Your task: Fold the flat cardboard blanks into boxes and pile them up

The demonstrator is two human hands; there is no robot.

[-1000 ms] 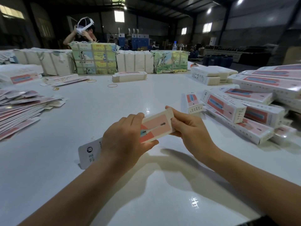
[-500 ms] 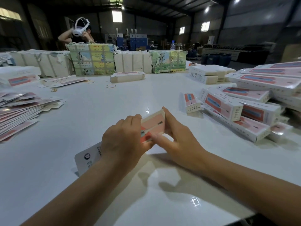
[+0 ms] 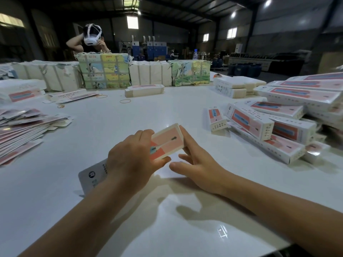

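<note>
A long pink-and-white box [image 3: 168, 140] hangs above the middle of the white table [image 3: 167, 112]. My left hand [image 3: 132, 160] grips it round its middle, thumb underneath, and hides that part; the box's white near end [image 3: 91, 176] sticks out to the left of my wrist. My right hand [image 3: 196, 160] has straight fingers pressing against the far end of the box, thumb spread below it. A fan of flat blanks [image 3: 22, 128] lies at the left. Folded boxes [image 3: 269, 127] are piled at the right.
Wrapped bundles [image 3: 104, 71] line the far edge, with a person in a white headset behind them. A stack of flat blanks [image 3: 144, 90] and rubber bands [image 3: 125, 101] lie mid-table. One small box [image 3: 216, 118] stands upright left of the pile.
My right hand has slid from pinching the box's far end to pressing it with straight fingers. The box has tilted slightly up and away, and the view has shifted a little.
</note>
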